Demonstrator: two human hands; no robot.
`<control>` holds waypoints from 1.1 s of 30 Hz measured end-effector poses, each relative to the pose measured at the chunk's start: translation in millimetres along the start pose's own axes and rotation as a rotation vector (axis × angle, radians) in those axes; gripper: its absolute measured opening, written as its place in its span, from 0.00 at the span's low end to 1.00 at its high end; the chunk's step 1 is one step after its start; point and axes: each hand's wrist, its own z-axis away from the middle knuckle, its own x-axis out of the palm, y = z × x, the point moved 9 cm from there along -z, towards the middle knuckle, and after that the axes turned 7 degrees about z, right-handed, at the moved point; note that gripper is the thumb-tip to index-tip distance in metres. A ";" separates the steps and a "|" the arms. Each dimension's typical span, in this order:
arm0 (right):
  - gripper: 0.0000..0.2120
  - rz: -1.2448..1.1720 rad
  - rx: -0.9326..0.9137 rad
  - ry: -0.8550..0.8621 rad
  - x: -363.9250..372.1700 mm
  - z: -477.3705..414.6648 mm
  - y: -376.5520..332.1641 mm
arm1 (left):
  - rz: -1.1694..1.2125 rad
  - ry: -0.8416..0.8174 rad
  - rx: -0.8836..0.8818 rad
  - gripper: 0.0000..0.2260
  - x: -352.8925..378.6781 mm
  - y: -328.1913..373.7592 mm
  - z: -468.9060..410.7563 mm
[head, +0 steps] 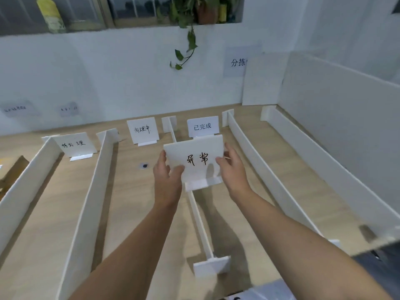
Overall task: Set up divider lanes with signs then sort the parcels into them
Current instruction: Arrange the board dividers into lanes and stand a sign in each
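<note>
Head view: holding one white held sign point(194, 161) upright between both hands, over the wooden surface point(134, 191). Left hand point(167, 169) gripping the card's 9 o'clock edge, thumb across the front, fingers behind. Right hand point(232, 167) gripping the 3 o'clock edge, thumb on the front just beside the black handwritten characters, fingers behind. Card face turned toward the camera, folded white foot at its 6 o'clock, poised over the far stretch of the middle divider point(200, 217); contact between foot and divider impossible to tell.

Straight on at 12 o'clock, partly covered by the card: printed sign point(202, 126), standing on its own foot. At 10 o'clock: second handwritten sign point(142, 129), also standing. Farther round toward 9 o'clock: leftmost sign point(74, 145), standing between the left divider point(86, 202) and the far-left divider point(23, 185). At 3 o'clock of the hands: right divider point(270, 169), then the far-right divider point(313, 152), then a tall white board point(324, 118). Just beside the left hand at 9 o'clock: small dark round mark point(144, 165) on the wood. High at 12 o'clock: trailing plant point(188, 46) down the wall; at 1 o'clock, a paper notice point(238, 62).
</note>
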 end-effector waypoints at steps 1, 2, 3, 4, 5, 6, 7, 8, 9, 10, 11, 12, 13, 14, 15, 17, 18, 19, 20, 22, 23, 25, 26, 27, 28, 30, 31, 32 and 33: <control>0.21 0.003 0.008 0.026 -17.4 -2.0 3.6 | -0.002 -0.026 0.006 0.32 18.3 -0.2 0.3; 0.22 0.009 0.010 0.049 -35.5 -4.9 6.2 | -0.005 -0.048 0.013 0.30 36.6 -2.0 -2.1; 0.23 0.014 0.002 0.067 -54.1 -10.9 10.4 | -0.013 -0.076 0.021 0.29 57.2 -3.7 -4.4; 0.22 0.022 -0.002 0.086 -73.4 -18.2 13.9 | -0.016 -0.099 0.026 0.29 78.1 -6.6 -7.9; 0.21 0.027 -0.004 0.097 -92.2 -27.4 17.4 | -0.023 -0.120 0.027 0.29 100.5 -8.6 -10.2; 0.20 0.042 -0.009 0.100 -110.9 -37.6 20.8 | -0.026 -0.129 0.013 0.30 122.6 -12.4 -12.9; 0.19 0.061 -0.016 0.100 -128.7 -49.6 24.4 | -0.028 -0.129 -0.010 0.32 143.8 -18.2 -16.8; 0.19 0.078 -0.015 0.101 -147.4 -62.8 28.3 | -0.018 -0.129 -0.031 0.33 165.6 -24.6 -21.4; 0.19 0.095 -0.011 0.102 -166.6 -78.5 33.9 | -0.009 -0.141 -0.039 0.33 189.9 -31.2 -27.8; 0.18 0.109 -0.007 0.099 -185.7 -95.3 39.7 | -0.004 -0.162 -0.038 0.32 215.4 -40.0 -38.1; 0.18 0.120 -0.002 0.097 -205.1 -114.6 47.0 | -0.018 -0.181 -0.033 0.30 242.7 -42.3 -45.4; 0.19 0.123 0.001 0.090 -224.7 -136.8 54.4 | -0.030 -0.192 -0.023 0.28 270.1 -46.3 -56.7; 0.21 0.124 0.007 0.085 -243.7 -160.1 61.6 | -0.037 -0.196 -0.013 0.25 297.8 -49.2 -68.4; 0.22 0.131 0.014 0.085 -261.2 -182.7 67.0 | -0.024 -0.198 -0.012 0.21 324.1 -52.4 -80.7; 0.22 0.136 0.022 0.080 -277.6 -208.1 75.3 | -0.008 -0.198 -0.003 0.20 350.3 -56.3 -94.6; 0.20 0.138 0.060 0.055 -302.5 -260.2 98.1 | -0.006 -0.195 -0.008 0.21 398.2 -72.3 -127.7; 0.19 0.129 0.076 0.039 -310.7 -284.9 109.0 | -0.011 -0.175 -0.035 0.22 416.1 -83.2 -144.6; 0.18 0.121 0.086 0.021 -315.5 -310.1 118.5 | -0.008 -0.150 -0.060 0.21 430.5 -92.9 -162.8; 0.18 0.119 0.099 0.000 -317.8 -334.1 126.9 | -0.015 -0.125 -0.080 0.20 441.7 -103.7 -182.4; 0.20 0.104 0.132 -0.048 -316.7 -378.5 144.4 | -0.037 -0.097 -0.113 0.18 461.2 -121.9 -217.4; 0.21 0.093 0.145 -0.072 -314.0 -398.6 153.0 | -0.045 -0.093 -0.133 0.19 468.8 -130.8 -234.0; 0.29 0.101 0.169 -0.117 -306.4 -435.4 166.8 | -0.076 -0.079 -0.150 0.22 479.9 -145.4 -268.1; 0.32 0.101 0.178 -0.135 -302.6 -453.9 174.5 | -0.100 -0.074 -0.153 0.24 484.5 -152.5 -284.2; 0.34 0.095 0.191 -0.154 -298.5 -471.1 182.9 | -0.119 -0.072 -0.158 0.25 488.0 -162.2 -300.3; 0.35 0.085 0.204 -0.166 -294.7 -489.6 192.1 | -0.139 -0.073 -0.162 0.25 492.2 -171.4 -315.7; 0.36 0.059 0.246 -0.154 -288.8 -523.9 208.1 | -0.148 -0.084 -0.179 0.25 501.2 -189.7 -343.4; 0.36 0.051 0.258 -0.142 -286.0 -541.3 215.0 | -0.156 -0.100 -0.184 0.23 506.6 -199.0 -356.1; 0.33 0.051 0.266 -0.141 -282.0 -556.9 222.2 | -0.176 -0.104 -0.192 0.21 511.3 -208.0 -368.4; 0.31 0.058 0.267 -0.147 -277.5 -571.4 229.8 | -0.183 -0.103 -0.192 0.21 515.3 -214.7 -380.0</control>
